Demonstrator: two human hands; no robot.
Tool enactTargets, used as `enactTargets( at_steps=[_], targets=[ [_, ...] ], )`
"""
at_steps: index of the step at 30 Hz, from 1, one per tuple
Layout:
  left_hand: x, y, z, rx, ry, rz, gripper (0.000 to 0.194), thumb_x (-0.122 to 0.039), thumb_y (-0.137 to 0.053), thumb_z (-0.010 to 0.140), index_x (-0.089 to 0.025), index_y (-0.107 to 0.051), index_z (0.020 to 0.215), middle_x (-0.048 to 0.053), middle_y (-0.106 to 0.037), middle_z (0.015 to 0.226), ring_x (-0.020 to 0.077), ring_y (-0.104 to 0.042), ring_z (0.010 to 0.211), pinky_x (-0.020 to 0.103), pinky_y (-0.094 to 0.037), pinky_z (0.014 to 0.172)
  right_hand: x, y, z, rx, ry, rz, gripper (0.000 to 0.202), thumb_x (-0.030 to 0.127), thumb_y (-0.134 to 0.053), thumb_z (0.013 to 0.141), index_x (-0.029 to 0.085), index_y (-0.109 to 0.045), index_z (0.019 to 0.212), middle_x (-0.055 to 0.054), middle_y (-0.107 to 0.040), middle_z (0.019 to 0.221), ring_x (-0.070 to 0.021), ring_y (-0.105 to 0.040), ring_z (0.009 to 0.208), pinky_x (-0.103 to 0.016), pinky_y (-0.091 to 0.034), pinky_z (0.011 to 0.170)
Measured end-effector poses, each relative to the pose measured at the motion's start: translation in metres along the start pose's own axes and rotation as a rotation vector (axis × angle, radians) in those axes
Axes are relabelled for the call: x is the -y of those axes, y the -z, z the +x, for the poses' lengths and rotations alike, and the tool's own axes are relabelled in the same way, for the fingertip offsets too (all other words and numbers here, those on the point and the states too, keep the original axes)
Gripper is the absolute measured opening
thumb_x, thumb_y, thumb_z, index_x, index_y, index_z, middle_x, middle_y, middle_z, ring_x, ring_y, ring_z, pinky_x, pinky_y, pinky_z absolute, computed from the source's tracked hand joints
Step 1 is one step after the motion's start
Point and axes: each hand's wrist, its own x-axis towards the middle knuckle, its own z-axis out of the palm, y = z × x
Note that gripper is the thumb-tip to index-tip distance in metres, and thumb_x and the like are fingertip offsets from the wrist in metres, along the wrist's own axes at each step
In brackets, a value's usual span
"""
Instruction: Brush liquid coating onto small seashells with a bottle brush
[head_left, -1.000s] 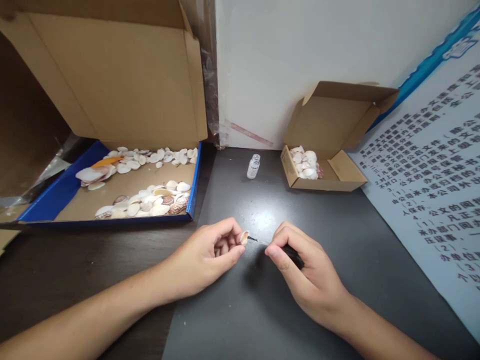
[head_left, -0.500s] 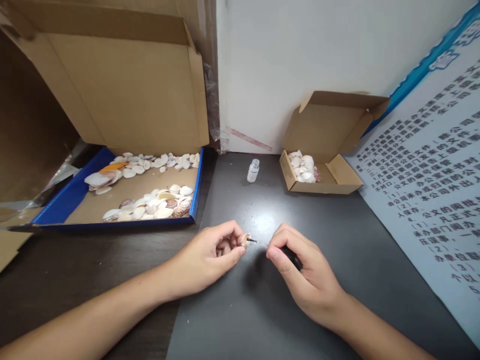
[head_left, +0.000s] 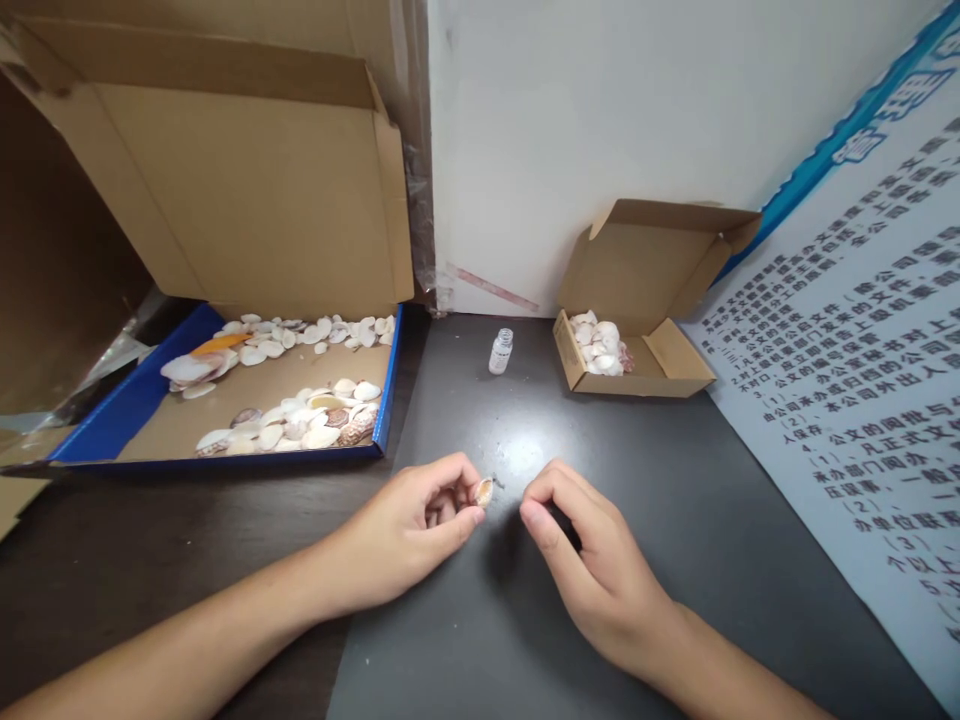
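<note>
Between the thumb and forefinger of my left hand [head_left: 431, 525] is a small shell [head_left: 484, 492], its orange-brown inside showing. A thin dark tip [head_left: 499, 482] shows just beyond the shell's edge; whether it touches the shell I cannot tell. My right hand [head_left: 589, 555] is closed in a pinch a little to the right, around a thin tool whose dark handle [head_left: 564, 525] shows partly under the fingers. The tool's shaft is too faint to make out. Behind the hands a small clear bottle [head_left: 500, 353] with a white label stands upright and uncapped.
At the left, an open blue-edged box [head_left: 386, 400] holds many flat shells [head_left: 300, 425] and an orange piece [head_left: 220, 344]. A smaller cardboard box [head_left: 645, 385] with whitish shells [head_left: 600, 345] sits at the back right. A printed sheet [head_left: 847, 430] borders the right side.
The shell in my left hand has turned to show more of its inside. The tool's dark tip has moved from inside the shell to its upper right edge. The whole view has shifted slightly.
</note>
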Motion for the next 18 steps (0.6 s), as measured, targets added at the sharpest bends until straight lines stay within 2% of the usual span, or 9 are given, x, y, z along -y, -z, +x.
enactTargets(
  at_steps=[4, 12, 18],
  targets=[
    [0.0036, -0.0005, 0.0008, 0.002, -0.027, 0.008, 0.014, -0.031, -0.053, 0.093, -0.018, -0.051, 0.086, -0.006, -0.047, 0.068, 0.0088, -0.041, 0.058, 0.022, -0.034, 0.054, 0.0028, -0.0024, -0.0041, 0.048, 0.056, 0.031, 0.019, 0.021, -0.042, 0.101, 0.021, -0.048, 0.084, 0.001, -0.050, 0.078, -0.0124, -0.049, 0.069, -0.026, -0.038, 0.064],
    [0.0045, -0.0018, 0.0021, -0.005, -0.034, 0.043, 0.014, -0.030, -0.052, 0.091, -0.018, -0.051, 0.084, -0.005, -0.049, 0.070, 0.0097, -0.039, 0.059, 0.023, -0.033, 0.055, 0.0023, -0.0052, -0.0038, 0.044, 0.101, 0.074, 0.017, 0.020, -0.044, 0.099, 0.020, -0.049, 0.082, 0.001, -0.051, 0.078, -0.0118, -0.049, 0.068, -0.025, -0.038, 0.063],
    [0.0023, -0.0024, 0.0006, -0.007, -0.015, 0.044, 0.015, -0.031, -0.053, 0.091, -0.018, -0.051, 0.083, -0.005, -0.049, 0.070, 0.0101, -0.039, 0.061, 0.023, -0.033, 0.056, -0.0018, -0.0018, -0.0012, 0.008, -0.025, -0.027, 0.022, 0.023, -0.041, 0.102, 0.020, -0.049, 0.082, 0.000, -0.051, 0.079, -0.0133, -0.050, 0.071, -0.027, -0.037, 0.065]
  ],
)
